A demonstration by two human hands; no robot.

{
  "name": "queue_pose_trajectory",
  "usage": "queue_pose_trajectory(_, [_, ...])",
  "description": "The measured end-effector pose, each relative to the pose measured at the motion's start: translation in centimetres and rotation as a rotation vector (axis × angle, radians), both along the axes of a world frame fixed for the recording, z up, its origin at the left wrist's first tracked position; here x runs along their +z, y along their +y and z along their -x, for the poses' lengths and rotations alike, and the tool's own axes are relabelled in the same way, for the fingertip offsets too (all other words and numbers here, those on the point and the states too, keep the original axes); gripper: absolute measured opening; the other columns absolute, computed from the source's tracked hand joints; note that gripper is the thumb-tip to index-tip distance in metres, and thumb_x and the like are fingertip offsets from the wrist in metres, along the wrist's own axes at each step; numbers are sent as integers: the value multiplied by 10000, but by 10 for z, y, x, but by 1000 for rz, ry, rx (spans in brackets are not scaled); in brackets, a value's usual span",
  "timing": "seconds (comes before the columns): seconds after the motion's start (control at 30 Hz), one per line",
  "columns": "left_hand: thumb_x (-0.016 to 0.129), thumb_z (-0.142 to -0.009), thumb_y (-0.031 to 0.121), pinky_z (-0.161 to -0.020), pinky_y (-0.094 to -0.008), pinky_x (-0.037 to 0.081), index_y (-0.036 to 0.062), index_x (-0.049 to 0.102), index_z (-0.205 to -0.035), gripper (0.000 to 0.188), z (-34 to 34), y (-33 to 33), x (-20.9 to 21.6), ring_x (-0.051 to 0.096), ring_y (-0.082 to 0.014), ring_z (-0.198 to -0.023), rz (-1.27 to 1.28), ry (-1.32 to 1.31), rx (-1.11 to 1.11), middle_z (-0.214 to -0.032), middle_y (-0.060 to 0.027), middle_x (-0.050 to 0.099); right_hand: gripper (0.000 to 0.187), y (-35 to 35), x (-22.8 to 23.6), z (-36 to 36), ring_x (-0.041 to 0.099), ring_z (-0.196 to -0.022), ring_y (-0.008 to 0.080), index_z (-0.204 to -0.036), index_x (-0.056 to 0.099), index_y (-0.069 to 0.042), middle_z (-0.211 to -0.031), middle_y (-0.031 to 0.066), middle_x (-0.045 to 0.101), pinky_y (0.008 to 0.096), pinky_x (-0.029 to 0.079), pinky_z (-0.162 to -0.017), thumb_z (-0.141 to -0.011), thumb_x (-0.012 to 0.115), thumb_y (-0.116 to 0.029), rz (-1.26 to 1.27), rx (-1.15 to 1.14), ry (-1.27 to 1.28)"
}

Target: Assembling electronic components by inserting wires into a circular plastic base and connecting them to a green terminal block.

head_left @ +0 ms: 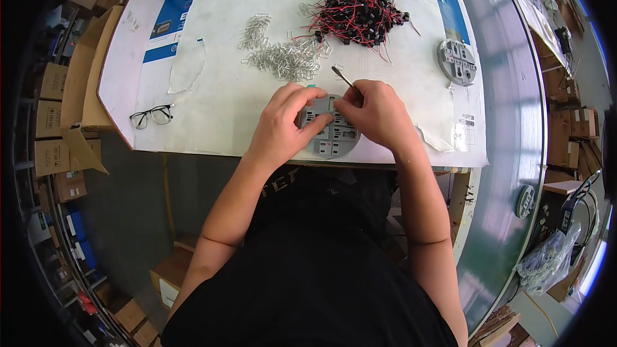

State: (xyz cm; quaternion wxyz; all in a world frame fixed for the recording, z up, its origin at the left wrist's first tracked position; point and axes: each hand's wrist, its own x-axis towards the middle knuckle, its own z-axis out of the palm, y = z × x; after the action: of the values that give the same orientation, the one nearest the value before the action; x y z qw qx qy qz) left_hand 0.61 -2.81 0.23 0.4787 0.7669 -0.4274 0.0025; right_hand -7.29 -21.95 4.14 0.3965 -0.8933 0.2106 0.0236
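Note:
A grey round disc (339,144) with several small slotted modules lies at the table's near edge, partly hidden under my hands. My left hand (277,121) curls around its left side, with the thumb on its face and the index finger bent at its far edge. My right hand (380,114) is closed around a slim metal tool (342,76), whose dark end points up and away to the left. The right thumb and fingertips touch the disc's upper right part. Whatever is under those fingertips is hidden.
Beyond my hands lie a pile of bent wire clips (287,58) and a heap of black parts with red wires (363,16). Another grey disc (457,62) sits at the right table edge; a third (525,201) lies farther right. Eyeglasses (152,116) rest at left, beside cardboard boxes (51,119).

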Motion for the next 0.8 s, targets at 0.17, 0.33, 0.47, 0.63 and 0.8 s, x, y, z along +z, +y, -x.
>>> queue_pose_trajectory(0.17, [820,-891,82,-701,-357,554,46,711,-1129,264,0,0,-3,663,-257,-863,-16,21,12,-964,-89,660,283,-16,-9,-5,566,-635,88,-825,708,35,-690,30,657,290,462,-580,-885,792,-228,-288,68,-3])
queue_pose_trajectory(0.33, [753,-943,66,-778,-402,558,37,681,-1144,215,0,-1,-7,672,-306,-876,-6,-128,48,-969,-116,682,309,-14,-9,-4,558,-625,83,-841,711,26,-710,15,655,285,452,-568,-917,778,-266,-288,32,19])
queue_pose_trajectory(0.47, [745,-948,78,-807,-436,551,32,656,-1157,232,3,-3,10,676,-332,-878,-6,-53,61,-951,-122,695,366,-23,-5,-1,551,-620,80,-859,724,18,-727,2,657,284,443,-559,-950,762,-334,-453,-78,53])
queue_pose_trajectory(0.63, [764,-931,105,-801,-450,547,33,642,-1142,254,-4,-12,25,683,-346,-881,-149,-166,-133,-922,-127,705,432,-27,-5,7,537,-620,77,-874,740,9,-737,-8,650,290,428,-547,-979,728,-410,-524,-151,37])
queue_pose_trajectory(0.8, [804,-894,76,-730,-432,562,43,681,-1166,301,-1,-25,35,698,-339,-830,-282,-184,-114,-941,-170,718,427,-23,-21,0,531,-629,82,-884,745,14,-730,-5,640,293,428,-553,-980,729,-402,-429,-113,-59])
